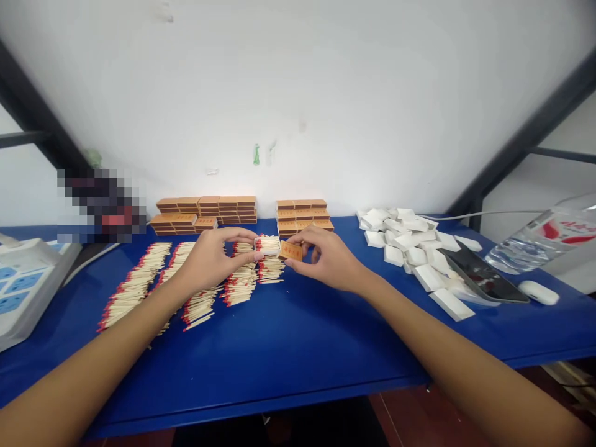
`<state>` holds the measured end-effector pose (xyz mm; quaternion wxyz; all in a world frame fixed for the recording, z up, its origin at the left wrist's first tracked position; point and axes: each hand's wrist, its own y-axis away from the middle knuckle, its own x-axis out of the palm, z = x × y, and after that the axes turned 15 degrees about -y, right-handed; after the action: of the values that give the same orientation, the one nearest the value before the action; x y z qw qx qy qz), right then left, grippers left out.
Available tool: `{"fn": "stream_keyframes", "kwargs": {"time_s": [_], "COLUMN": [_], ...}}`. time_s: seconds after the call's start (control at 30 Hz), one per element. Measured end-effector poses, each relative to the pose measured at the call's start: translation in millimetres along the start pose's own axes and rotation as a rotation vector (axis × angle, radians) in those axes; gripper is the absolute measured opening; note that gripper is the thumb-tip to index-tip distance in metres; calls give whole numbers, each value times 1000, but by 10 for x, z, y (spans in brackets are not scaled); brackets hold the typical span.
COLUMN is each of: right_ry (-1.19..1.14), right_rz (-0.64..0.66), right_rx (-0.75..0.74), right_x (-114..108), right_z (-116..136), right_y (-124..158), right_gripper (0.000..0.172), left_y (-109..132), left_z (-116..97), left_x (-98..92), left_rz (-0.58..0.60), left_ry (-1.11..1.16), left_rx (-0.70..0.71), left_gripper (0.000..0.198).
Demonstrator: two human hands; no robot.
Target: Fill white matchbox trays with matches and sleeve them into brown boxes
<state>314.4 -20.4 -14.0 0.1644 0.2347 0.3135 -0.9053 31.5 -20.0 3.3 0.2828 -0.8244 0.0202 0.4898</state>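
Between the thumb and fingers of my left hand (pixel 216 254) is a small white matchbox tray (pixel 267 246) filled with matches. My right hand (pixel 323 254) pinches an orange-brown matchbox sleeve (pixel 291 251) with red lettering. The sleeve's left end meets the tray's right end; whether the tray has entered it I cannot tell. Below and left of my hands lie rows of loose red-tipped matches (pixel 239 282), partly hidden by my left hand and forearm.
Stacked matchboxes (pixel 228 208) line the wall, with another stack (pixel 302 214) behind my hands. To the right lie a pile of white trays (pixel 410 239), a dark phone (pixel 484 273), a white mouse (pixel 539 292) and a tilted water bottle (pixel 542 239). A power strip (pixel 28 288) sits at left.
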Motion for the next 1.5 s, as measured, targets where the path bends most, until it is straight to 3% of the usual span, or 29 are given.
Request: {"fn": "stream_keyframes", "kwargs": {"time_s": [0.5,0.83,0.9,1.0,1.07,1.2,1.37,1.5], "right_ry": [-81,-175,-196,-292,-402,-534,-647,-530], "right_rz": [-61,-159,-193,-245,-211,-4,152,188], "right_rx": [-30,-25,2,97,183,312,284,217], "right_x": [-69,40,71,134,183,268,317,279], "right_z": [1,28,45,93,156,325,425,395], "right_y": [66,86,90,123,168,274,351,353], "right_gripper": [34,35,43,71,81,91,93,85], "left_y": [18,22,20,25,39,94,146,143], "left_z": [-85,-185,-197,-223,-256,-333,-350,-336], "left_x": [-73,-66,-64,-49,-24,38,54,43], "left_rz": [36,43,10,-55,-93,-75,-73,-64], "left_ry": [-15,50,46,45,68,125,81,52], "left_rx": [39,-57,-71,-82,-96,-92,-21,22], "left_gripper": [36,41,39,36,37,41,51,46]}}
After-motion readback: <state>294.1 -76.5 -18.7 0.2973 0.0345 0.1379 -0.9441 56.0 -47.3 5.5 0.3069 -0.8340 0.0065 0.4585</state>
